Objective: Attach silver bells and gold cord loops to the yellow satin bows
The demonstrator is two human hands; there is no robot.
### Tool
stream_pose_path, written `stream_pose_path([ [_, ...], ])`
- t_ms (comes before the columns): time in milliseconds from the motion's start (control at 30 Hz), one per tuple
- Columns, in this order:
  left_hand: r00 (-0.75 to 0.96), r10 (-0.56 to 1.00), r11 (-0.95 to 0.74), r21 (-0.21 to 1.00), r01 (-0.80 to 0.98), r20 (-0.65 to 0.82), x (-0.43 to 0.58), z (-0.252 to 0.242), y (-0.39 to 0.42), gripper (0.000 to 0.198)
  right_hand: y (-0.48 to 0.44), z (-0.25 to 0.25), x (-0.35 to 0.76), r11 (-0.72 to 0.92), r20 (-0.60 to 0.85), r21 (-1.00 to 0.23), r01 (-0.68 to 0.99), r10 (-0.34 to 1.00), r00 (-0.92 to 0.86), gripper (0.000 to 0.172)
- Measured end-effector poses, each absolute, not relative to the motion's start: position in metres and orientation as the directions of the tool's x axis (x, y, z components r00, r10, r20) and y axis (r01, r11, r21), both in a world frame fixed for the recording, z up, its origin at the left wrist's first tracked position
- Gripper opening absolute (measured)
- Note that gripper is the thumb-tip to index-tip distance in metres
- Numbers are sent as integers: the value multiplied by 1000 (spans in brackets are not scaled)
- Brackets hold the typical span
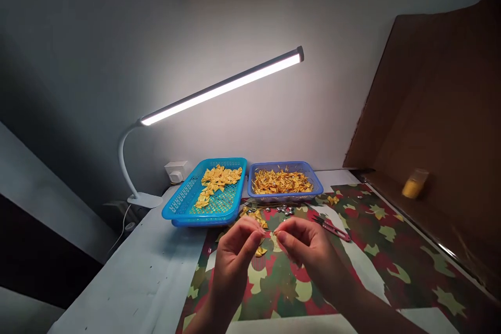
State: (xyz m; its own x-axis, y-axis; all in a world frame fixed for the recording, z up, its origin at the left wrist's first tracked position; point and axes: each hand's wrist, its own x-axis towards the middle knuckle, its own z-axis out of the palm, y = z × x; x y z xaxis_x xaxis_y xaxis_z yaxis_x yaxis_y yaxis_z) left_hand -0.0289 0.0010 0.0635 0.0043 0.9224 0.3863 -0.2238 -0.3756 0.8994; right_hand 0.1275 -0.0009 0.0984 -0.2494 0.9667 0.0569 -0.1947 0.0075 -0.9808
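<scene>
My left hand (236,251) is closed in a pinch, thumb against forefinger, over the patterned mat. Just to its right, my right hand (306,242) pinches in the same way, its fingertips a small gap from the left ones. Whatever lies between the fingertips is too small to make out. Behind the left fingers lie several yellow ribbon bows (258,216), and one more bow (260,252) rests below the fingertips. Small silvery pieces (285,211) are scattered beyond the hands. Red-handled thread snips (332,228) lie beside my right hand.
A blue basket (176,210) holds yellow bows. Next to it, a purple-blue basket (285,196) is full of gold bows with thin strands. A lit lamp (223,86) reaches over from the left. Brown cardboard (442,88) stands at right, and the camouflage-like mat (289,297) covers the table.
</scene>
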Motion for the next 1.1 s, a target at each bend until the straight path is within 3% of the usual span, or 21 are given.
stream_pose_path([
  [133, -75, 827, -562, 811, -162, 557, -32, 60, -9, 17, -3, 99, 128, 30, 66, -987, -160, 972, -225, 37],
  [267, 138, 657, -753, 655, 63, 741, -36, 62, -19, 18, -8, 94, 128, 54, 91, -985, -166, 970, -224, 34],
  [367, 124, 747, -662, 747, 57, 653, -40, 64, -16, 32, -11, 89, 128, 61, 105, -980, -191, 968, -229, 31],
  [433, 2, 832, -555, 832, -3, 555, -41, 66, -11, 25, -12, 86, 127, 62, 108, -979, -196, 967, -231, 29],
  [500, 15, 862, -505, 862, -38, 506, -41, 68, -7, 13, -14, 85, 126, 61, 112, -976, -210, 964, -239, 27],
  [700, 175, 842, -487, 858, -164, 511, -37, 72, 0, 8, -15, 84, 122, 25, 111, -960, -279, 949, -296, 29],
  [900, 82, 910, -371, 886, -277, 406, -39, 66, 10, 11, -11, 72, 124, -11, 85, -967, -253, 927, -366, 32],
  [1100, -40, 947, -311, 882, -353, 318, -49, 74, 13, 15, -16, 61, 140, -182, -46, -970, -163, 791, -610, 42],
])
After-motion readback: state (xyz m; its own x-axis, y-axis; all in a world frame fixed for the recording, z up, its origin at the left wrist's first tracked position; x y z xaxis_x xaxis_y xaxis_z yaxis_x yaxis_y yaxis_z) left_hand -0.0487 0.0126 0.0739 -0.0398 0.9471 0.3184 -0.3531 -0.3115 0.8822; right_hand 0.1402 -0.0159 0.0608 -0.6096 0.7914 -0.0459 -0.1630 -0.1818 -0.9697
